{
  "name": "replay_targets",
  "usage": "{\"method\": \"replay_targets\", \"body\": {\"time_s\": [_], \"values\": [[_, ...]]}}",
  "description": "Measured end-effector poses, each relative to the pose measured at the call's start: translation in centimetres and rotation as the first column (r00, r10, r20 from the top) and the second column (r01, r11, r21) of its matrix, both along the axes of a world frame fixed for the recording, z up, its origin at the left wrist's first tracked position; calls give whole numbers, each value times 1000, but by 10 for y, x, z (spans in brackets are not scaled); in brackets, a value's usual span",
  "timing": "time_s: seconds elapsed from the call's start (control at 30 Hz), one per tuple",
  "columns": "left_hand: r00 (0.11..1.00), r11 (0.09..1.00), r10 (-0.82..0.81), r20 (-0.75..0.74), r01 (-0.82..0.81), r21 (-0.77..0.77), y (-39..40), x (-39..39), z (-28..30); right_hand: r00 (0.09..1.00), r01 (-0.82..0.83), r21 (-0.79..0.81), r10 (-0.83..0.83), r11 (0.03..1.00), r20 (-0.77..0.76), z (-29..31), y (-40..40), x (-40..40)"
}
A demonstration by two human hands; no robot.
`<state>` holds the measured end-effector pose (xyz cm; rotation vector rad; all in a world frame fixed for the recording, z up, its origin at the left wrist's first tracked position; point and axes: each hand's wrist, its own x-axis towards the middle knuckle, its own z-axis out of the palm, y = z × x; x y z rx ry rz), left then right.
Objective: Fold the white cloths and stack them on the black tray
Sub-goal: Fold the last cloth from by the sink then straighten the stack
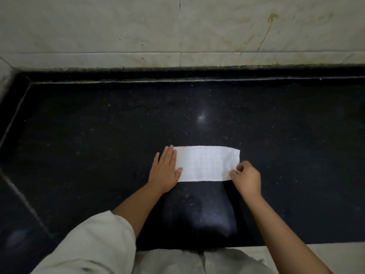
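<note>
view: head, looking down at a dark counter
left hand point(165, 171): spread flat, palm down, fingers together and extended, pressing on the left end of the white cloth point(207, 164); thumb lies over the cloth's near-left corner
right hand point(245, 178): curled closed, thumb and fingertips pinching the near-right corner of the cloth; corner looks slightly lifted, hard to be sure
white cloth: one folded long strip, lying flat, long side running left to right, in the middle of the black surface point(98, 135), between the two hands
cloth texture: faint woven grid pattern; no print readable
black surface: speckled dark stone-like slab with a raised border at the far and left edges; a light glare spot sits beyond the cloth; cannot tell if this is the tray itself
wall point(177, 26): pale marble-like tiles behind, brownish stain marks upper right
sleeve point(94, 244): light grey-beige, on the left arm; right forearm bare
writing/brands: none legible anywhere
</note>
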<state>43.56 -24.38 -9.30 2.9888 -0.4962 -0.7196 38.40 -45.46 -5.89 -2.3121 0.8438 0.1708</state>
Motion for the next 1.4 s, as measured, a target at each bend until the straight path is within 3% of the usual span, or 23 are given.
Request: {"method": "replay_targets", "body": {"time_s": [0.13,0.27,0.37,0.43,0.57,0.67,0.77,0.9,1.03,1.2,1.27,1.33,1.4], "values": [[999,998,40,21,-39,-57,7,2,5,962,-92,87,66,992,265,28,32,15],[977,965,181,114,-154,-212,33,-3,11,881,-299,39,260,953,394,30,80,20],[949,935,270,161,-219,-278,63,-14,9,821,-510,-8,490,860,293,7,113,16],[937,921,310,163,-253,-297,82,-24,4,705,-668,-161,687,726,174,-11,127,7],[908,903,359,216,-280,-325,105,-43,-6,604,-751,-199,777,630,177,-33,122,-7],[909,886,376,178,-297,-357,107,-47,-7,556,-804,-144,815,577,164,-32,117,-9],[931,892,291,219,-181,-415,96,-48,-10,585,-773,-160,787,614,196,-23,110,-12],[925,829,64,373,159,-537,60,-47,-6,657,-681,-326,744,655,123,-17,83,-19],[911,857,-176,373,328,-397,32,-40,-5,680,-714,-347,719,608,-141,-17,69,-18],[955,955,-154,254,210,-209,22,-37,-4,606,-775,-340,779,533,-159,-23,65,-5],[941,960,-157,299,216,-175,17,-36,0,567,-797,-356,806,487,-167,-10,65,-5],[923,957,-263,282,286,-43,11,-38,4,578,-803,-286,799,522,-166,-1,60,-13],[886,927,-353,302,375,-18,7,-43,5,634,-772,-182,754,609,-171,4,53,-23]]}}
